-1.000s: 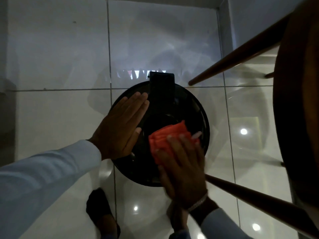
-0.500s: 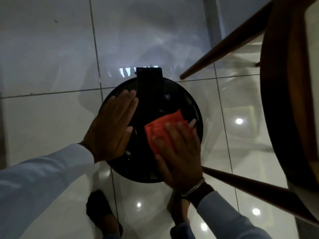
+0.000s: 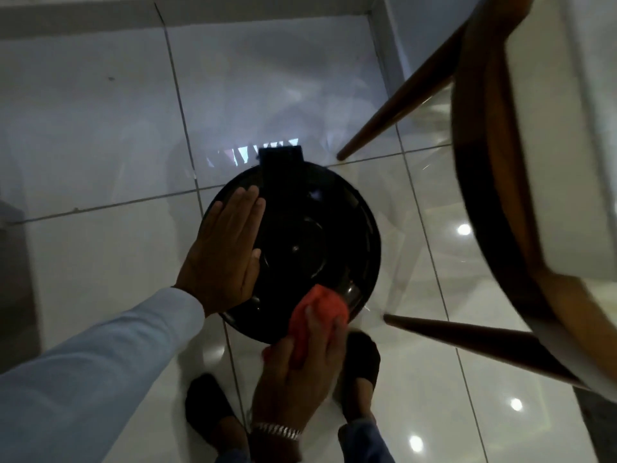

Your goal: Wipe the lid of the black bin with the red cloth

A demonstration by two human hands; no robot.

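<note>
We look down on glossy white floor tiles [image 3: 83, 262], with a wooden chair [image 3: 500, 228] filling the right side, its two legs slanting in toward the black bin. The round lid [image 3: 317, 235] of the black bin sits at centre, its dark hinge tab at the far edge. Half a second ago the red cloth lay over the right middle of the lid; now we see it has been drawn down to the near rim, leaving the lid's central dome bare and shiny.

Our left hand [image 3: 223, 255] stays flat on the lid's left side, fingers stretched out together and gripping nothing, the pale blue sleeve [image 3: 100, 379] behind it. Our right hand [image 3: 297, 372] has slid toward us and now lies partly off the lid's near edge, fingers spread and pressing down on the red cloth [image 3: 317, 312], which bunches under the fingertips. A metal bracelet [image 3: 277, 430] circles that wrist. Two dark shoes [image 3: 207, 406] stand on the tiles just below the bin.
</note>
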